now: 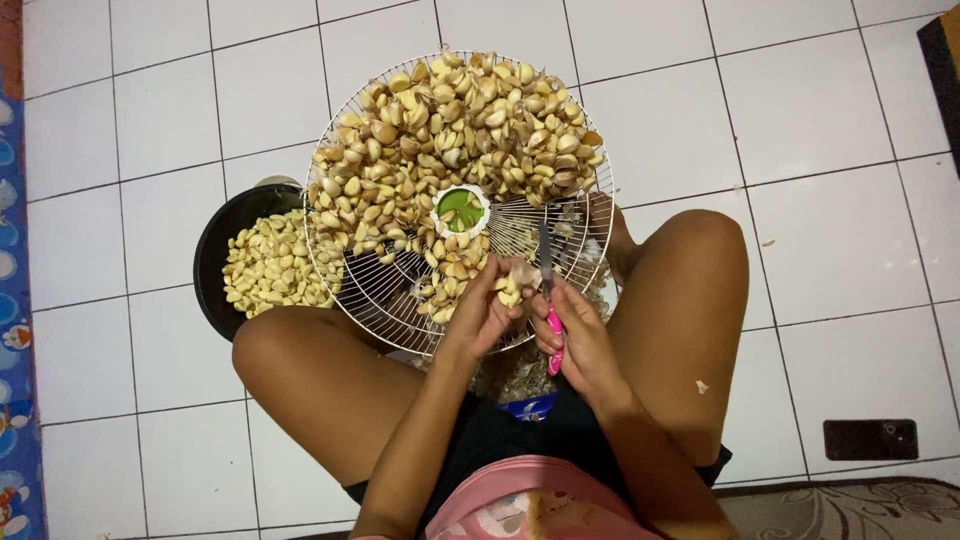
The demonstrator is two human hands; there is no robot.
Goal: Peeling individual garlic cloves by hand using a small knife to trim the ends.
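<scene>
I sit cross-legged on a white tiled floor. A round wire fan guard rests over my knees, heaped with several unpeeled garlic cloves. My left hand pinches one garlic clove at the guard's near edge. My right hand grips a pink-handled knife, its blade pointing up beside the clove. A black bowl of peeled pale cloves sits left of the guard. Garlic skins pile up under my hands.
A dark phone lies on the tiles at the right. A patterned rug edge shows at bottom right, and a blue cartoon mat runs along the left edge. A scrap of skin sticks to my right thigh.
</scene>
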